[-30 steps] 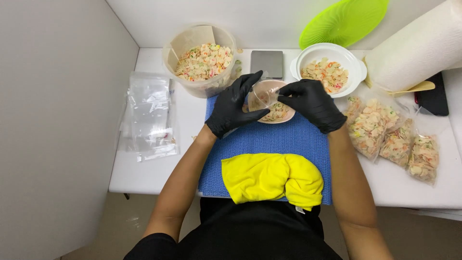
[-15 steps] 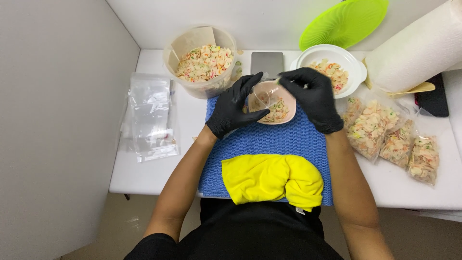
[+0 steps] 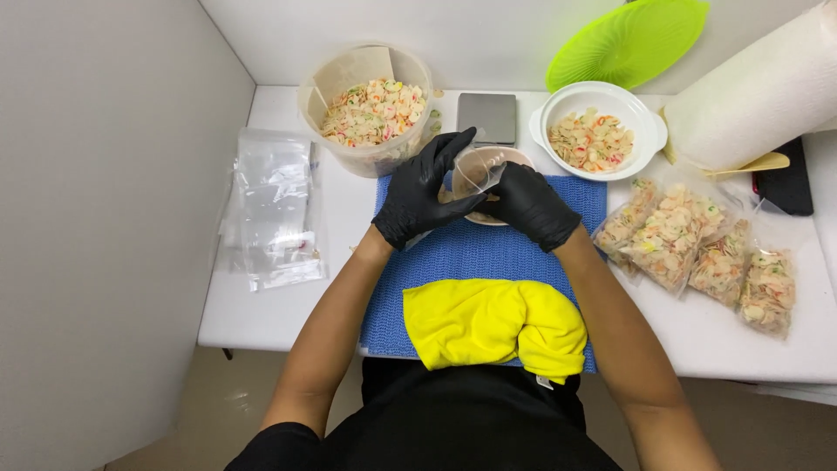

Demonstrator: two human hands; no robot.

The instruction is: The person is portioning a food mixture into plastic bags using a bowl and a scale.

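Observation:
Both hands wear black gloves and meet over a blue mat (image 3: 488, 253). My left hand (image 3: 423, 192) and my right hand (image 3: 527, 205) together hold a small clear plastic bag (image 3: 478, 170) with its mouth held apart, above a small pinkish bowl (image 3: 510, 157) that is mostly hidden by the hands. A clear tub (image 3: 370, 109) of pale, colourful snack pieces stands just behind my left hand. A white bowl (image 3: 645, 131) with the same pieces sits behind my right hand.
A stack of flat clear bags (image 3: 270, 209) lies at the left. Several filled bags (image 3: 697, 244) lie at the right. A yellow cloth (image 3: 493, 323) rests on the mat's near edge. A small dark scale (image 3: 486, 116), a green lid (image 3: 628, 39) and a paper towel roll (image 3: 758, 92) stand at the back.
My right hand has come back from the white bowl and down to the left. Both hands now hold the clear bag over the small bowl.

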